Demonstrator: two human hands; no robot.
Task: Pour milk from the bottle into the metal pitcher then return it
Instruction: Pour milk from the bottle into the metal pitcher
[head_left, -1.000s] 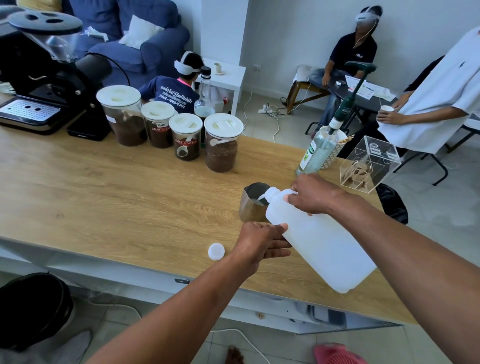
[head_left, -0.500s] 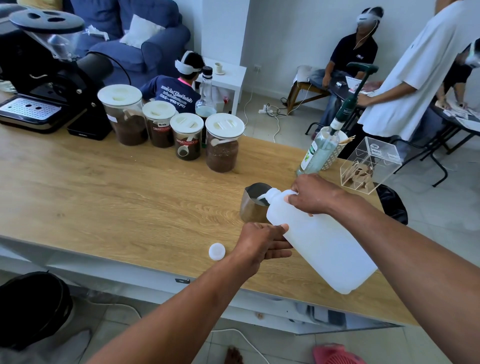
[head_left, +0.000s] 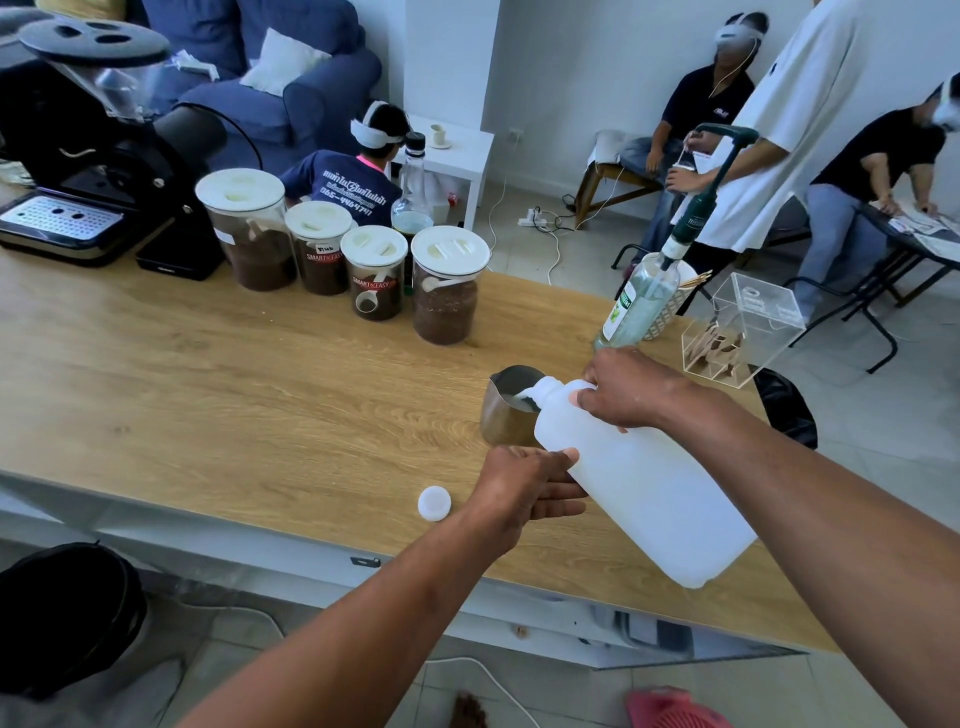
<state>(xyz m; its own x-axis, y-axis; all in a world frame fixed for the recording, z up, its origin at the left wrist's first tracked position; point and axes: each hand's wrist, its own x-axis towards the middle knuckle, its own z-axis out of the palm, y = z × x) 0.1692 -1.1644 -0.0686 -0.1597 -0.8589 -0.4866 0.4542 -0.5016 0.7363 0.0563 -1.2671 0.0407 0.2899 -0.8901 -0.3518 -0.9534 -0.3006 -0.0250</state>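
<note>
A large white plastic milk bottle (head_left: 644, 483) is tilted down to the left, its open neck over the rim of the metal pitcher (head_left: 506, 418) on the wooden table (head_left: 208, 395). Milk runs from the neck into the pitcher. My right hand (head_left: 631, 387) grips the bottle's handle near the neck. My left hand (head_left: 524, 488) holds the bottle's lower side from underneath, just in front of the pitcher. The bottle's white cap (head_left: 434, 502) lies on the table left of my left hand.
Several lidded jars of coffee (head_left: 444, 291) stand behind the pitcher, with a coffee machine (head_left: 93, 171) at far left. A pump bottle (head_left: 641, 299) and a clear acrylic box (head_left: 737, 332) sit at the table's right end. People sit and stand beyond the table.
Both hands and the bottle keep almost the same pose while milk keeps flowing. The person in the white shirt behind the table has stood up and moved left.
</note>
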